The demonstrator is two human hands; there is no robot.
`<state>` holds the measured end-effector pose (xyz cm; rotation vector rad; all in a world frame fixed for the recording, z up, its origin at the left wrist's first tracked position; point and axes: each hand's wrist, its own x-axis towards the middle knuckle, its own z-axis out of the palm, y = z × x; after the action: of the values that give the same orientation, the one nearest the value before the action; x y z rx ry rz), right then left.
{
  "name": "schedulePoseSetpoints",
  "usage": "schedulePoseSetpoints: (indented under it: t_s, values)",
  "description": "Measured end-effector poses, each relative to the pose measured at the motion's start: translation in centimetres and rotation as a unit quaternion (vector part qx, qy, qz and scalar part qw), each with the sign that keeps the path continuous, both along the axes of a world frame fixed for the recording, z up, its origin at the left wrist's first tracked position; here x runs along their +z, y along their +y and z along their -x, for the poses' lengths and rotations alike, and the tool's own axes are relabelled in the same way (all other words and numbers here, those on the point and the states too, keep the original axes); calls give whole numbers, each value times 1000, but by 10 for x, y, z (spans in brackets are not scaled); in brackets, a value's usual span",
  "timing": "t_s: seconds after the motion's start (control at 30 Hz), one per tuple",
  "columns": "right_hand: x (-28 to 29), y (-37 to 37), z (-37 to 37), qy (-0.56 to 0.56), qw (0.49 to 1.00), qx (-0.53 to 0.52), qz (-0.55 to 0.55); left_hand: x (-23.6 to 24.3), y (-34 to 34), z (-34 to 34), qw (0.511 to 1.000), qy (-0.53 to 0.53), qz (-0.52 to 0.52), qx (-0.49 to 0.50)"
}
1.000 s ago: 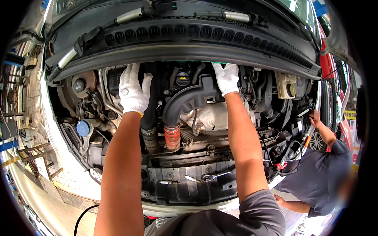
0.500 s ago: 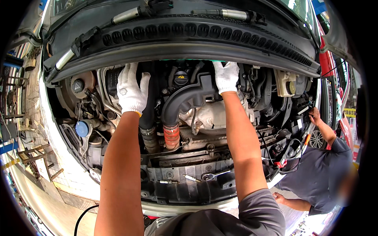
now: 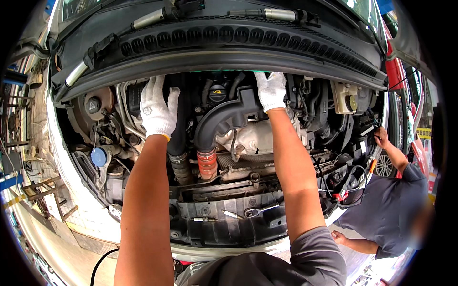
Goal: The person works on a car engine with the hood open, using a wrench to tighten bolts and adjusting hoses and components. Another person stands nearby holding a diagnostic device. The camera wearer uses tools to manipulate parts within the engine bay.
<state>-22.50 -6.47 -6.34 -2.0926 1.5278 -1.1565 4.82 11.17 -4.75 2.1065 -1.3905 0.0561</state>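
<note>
My left hand, in a white knit glove, reaches to the back of the engine bay beside a thick black air hose. Its fingers are stretched out and the thumb stands apart; the fingertips pass under the edge of the black cowl panel. My right hand, gloved alike, reaches under the same edge, right of the curved black intake duct. Thumb and fingers are apart, but their tips are hidden. Between the hands sits the black oil filler cap. I see nothing held in either hand.
Ignition coils lie on the cowl. Two spark plugs and a ratchet rest on the front crossmember. A blue-capped reservoir stands at left. A co-worker leans in at right, one hand on the car's edge.
Both of my hands have shifted very slightly left and keep the same pose. The view has moved a little; the co-worker stays in place.
</note>
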Motion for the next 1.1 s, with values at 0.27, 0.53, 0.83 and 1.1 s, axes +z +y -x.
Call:
schedulePoseSetpoints:
  t_s: [0.27, 0.53, 0.83, 1.1]
  values:
    - [13, 5, -2, -53, 996, 38, -54, 2, -2, 2, 1000, 5, 3, -6]
    - [8, 2, 16, -105, 988, 67, -87, -1, -4, 9, 999, -16, 33, -5]
    - [2, 11, 61, 200, 974, -57, -87, 4, -6, 6, 986, -148, 67, -42]
    - [6, 16, 46, 197, 970, -131, -47, 10, -115, 128, 981, 40, 14, -190]
